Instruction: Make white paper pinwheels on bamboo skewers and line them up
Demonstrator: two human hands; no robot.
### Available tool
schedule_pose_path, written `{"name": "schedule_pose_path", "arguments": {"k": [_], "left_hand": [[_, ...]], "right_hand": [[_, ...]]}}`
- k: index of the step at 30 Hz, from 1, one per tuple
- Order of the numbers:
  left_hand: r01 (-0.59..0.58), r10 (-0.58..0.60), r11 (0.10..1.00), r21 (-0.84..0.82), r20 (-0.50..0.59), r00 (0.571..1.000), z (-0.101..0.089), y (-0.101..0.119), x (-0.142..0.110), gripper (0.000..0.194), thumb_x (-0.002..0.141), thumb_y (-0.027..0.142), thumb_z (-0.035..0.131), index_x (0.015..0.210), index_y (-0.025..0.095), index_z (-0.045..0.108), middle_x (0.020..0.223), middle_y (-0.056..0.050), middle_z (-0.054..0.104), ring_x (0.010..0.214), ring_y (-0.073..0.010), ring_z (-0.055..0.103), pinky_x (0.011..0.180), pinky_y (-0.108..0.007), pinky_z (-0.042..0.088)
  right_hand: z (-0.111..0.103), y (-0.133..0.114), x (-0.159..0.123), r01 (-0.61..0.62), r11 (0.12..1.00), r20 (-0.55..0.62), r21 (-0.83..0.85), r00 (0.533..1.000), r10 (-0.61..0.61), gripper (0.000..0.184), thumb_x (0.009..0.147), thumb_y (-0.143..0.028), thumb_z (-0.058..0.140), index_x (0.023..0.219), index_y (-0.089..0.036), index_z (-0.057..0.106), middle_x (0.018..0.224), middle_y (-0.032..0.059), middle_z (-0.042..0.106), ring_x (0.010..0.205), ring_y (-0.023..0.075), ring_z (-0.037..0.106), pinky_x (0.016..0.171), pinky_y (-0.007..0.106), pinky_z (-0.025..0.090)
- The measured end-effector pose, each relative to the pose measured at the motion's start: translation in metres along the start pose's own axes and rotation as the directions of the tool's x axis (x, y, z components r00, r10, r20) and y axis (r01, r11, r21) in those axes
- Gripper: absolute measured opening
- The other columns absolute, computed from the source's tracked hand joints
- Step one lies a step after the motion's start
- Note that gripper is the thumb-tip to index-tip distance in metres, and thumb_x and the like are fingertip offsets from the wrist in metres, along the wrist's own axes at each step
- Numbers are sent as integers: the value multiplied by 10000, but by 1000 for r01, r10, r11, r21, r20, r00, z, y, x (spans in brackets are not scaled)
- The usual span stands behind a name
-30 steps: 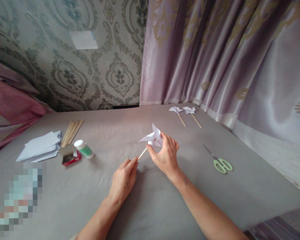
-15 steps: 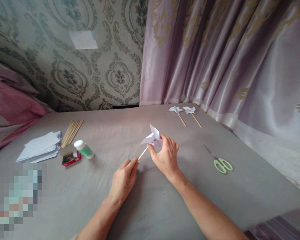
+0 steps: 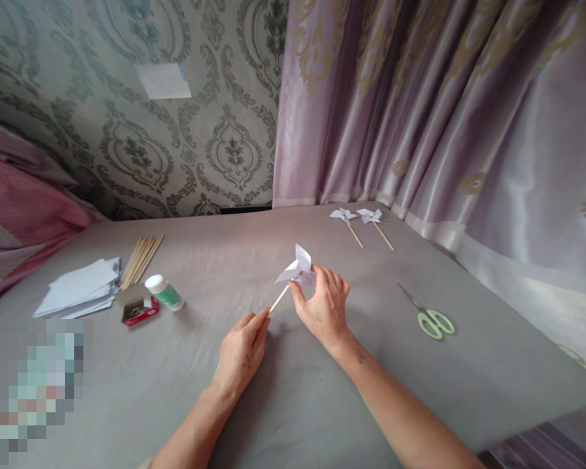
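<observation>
A white paper pinwheel (image 3: 299, 264) on a thin wooden stick (image 3: 279, 299) is held up over the middle of the cloth-covered surface. My left hand (image 3: 243, 342) is closed round the lower part of the stick. Thumb and fingers of my right hand (image 3: 325, 303) grip the right side of the paper blades, where the stick meets them. Part of the blades is hidden behind those fingers.
Two finished-looking pinwheels (image 3: 343, 216) lie at the back right. Green-handled scissors (image 3: 434, 322) rest on the right. On the left are a paper stack (image 3: 81, 286), wooden sticks (image 3: 141, 262), a glue stick (image 3: 163, 293) and a small red box (image 3: 140, 311). Curtains (image 3: 395, 117) hang behind.
Almost nothing differs. The pinwheel blades have shifted very slightly in my right hand's grip, and both hands stay in place.
</observation>
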State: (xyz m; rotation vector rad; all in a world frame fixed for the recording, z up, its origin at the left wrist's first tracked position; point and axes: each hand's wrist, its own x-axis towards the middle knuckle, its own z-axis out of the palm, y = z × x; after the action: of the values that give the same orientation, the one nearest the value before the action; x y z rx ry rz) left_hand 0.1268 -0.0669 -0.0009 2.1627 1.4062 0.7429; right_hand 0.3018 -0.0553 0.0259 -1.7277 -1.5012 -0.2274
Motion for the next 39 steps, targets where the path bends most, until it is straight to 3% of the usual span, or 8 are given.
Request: {"name": "schedule_pose_path", "arguments": {"k": [4, 13, 21, 26, 28, 32, 34, 39], "left_hand": [[26, -27, 996, -84, -4, 1000, 0, -4, 2, 402, 924, 387, 379, 1136, 189, 658, 767, -44, 599, 654, -148, 541, 603, -232, 379], [234, -225, 859, -456, 74, 971, -3, -5, 8, 502, 807, 495, 522, 1075, 108, 697, 612, 0, 532, 584, -129, 458, 530, -216, 334], [234, -214, 799, -554, 102, 972, -5, -1, 8, 562, 797, 525, 519, 1127, 94, 665, 569, 28, 447, 556, -108, 391, 510, -213, 300], [208, -250, 769, -605, 14, 968, -8, -3, 12, 537, 787, 511, 523, 1101, 100, 667, 610, 11, 505, 540, -96, 387, 495, -204, 303], [212, -259, 767, -606, 9, 966, -11, -2, 12, 494, 786, 503, 535, 1060, 121, 687, 650, -8, 556, 530, -90, 383, 484, -202, 305], [244, -254, 710, -661, 83, 964, -16, 2, 11, 489, 762, 516, 578, 1028, 125, 701, 735, -47, 640, 500, -77, 368, 471, -206, 304], [287, -254, 668, -687, 152, 955, -18, 5, 10, 510, 745, 532, 594, 1032, 123, 700, 740, -52, 658, 479, -71, 347, 458, -207, 279], [310, -225, 669, -676, 214, 951, -21, 7, 9, 490, 727, 543, 609, 976, 138, 727, 745, -57, 687, 499, -82, 370, 481, -216, 278]], "right_hand": [[-5, 4, 5, 26, 998, 23, 50, 999, -27, 447, 849, -481, 543, 1123, -130, 568, 1106, 145, 639, 1062, 277, 537, 955, 429, 322], [-28, 29, 31, 163, 959, -106, 233, 984, -142, 328, 899, -215, 387, 1139, -152, 601, 1140, 137, 624, 1107, 230, 545, 968, 412, 397], [-23, 15, 19, 204, 979, 53, 21, 977, -205, 416, 809, -66, 405, 1185, -117, 574, 1136, 148, 638, 1069, 257, 566, 911, 411, 417], [-30, -2, 10, 286, 922, 331, 261, 871, -364, 331, 755, -27, 434, 860, -212, 687, 875, 27, 717, 840, 167, 652, 782, 280, 470], [-36, -5, 15, 232, 909, 291, 347, 895, -339, 295, 764, -45, 439, 738, -223, 673, 784, 1, 711, 761, 150, 654, 736, 259, 477], [-52, -6, 48, 253, 917, 8, 308, 963, -268, 308, 771, -46, 411, 753, -210, 671, 821, 40, 689, 820, 185, 636, 787, 313, 474], [-59, -8, 69, 353, 915, -35, 195, 935, -353, 377, 765, -10, 405, 909, -205, 694, 992, 67, 671, 965, 214, 598, 865, 362, 446], [-66, -26, 107, 607, 793, 177, -50, 787, -592, 517, 824, 13, 438, 1201, -286, 626, 1308, 81, 517, 1204, 269, 419, 973, 454, 338]]}}
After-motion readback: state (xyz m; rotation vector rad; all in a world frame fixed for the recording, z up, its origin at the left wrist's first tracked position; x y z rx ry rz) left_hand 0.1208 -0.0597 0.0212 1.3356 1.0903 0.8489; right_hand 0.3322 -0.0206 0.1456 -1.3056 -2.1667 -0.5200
